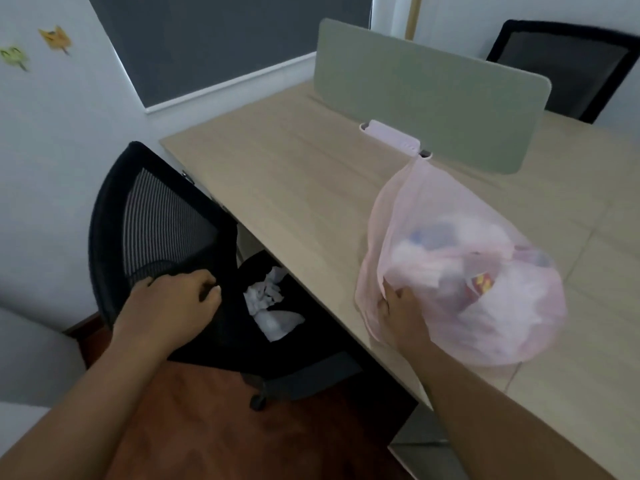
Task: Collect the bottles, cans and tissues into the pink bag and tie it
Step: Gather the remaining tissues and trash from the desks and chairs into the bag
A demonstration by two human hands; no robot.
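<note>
The pink bag point(485, 271) lies on the wooden desk point(294, 174) near its front edge, bulging with white tissues and a red-and-yellow wrapper or can seen through the plastic. My right hand point(401, 306) grips the bag's left side. Crumpled white tissues point(272, 303) lie on the seat of the black mesh chair point(159, 220), which stands beside the desk. My left hand point(176, 299) holds the lower edge of the chair's backrest, fingers curled over it, just left of the tissues.
A green divider panel point(433, 98) stands across the desk, with a pink clip-on object point(393, 135) at its base. A second black chair point(561, 64) is behind the desk at the far right. The floor below is reddish wood.
</note>
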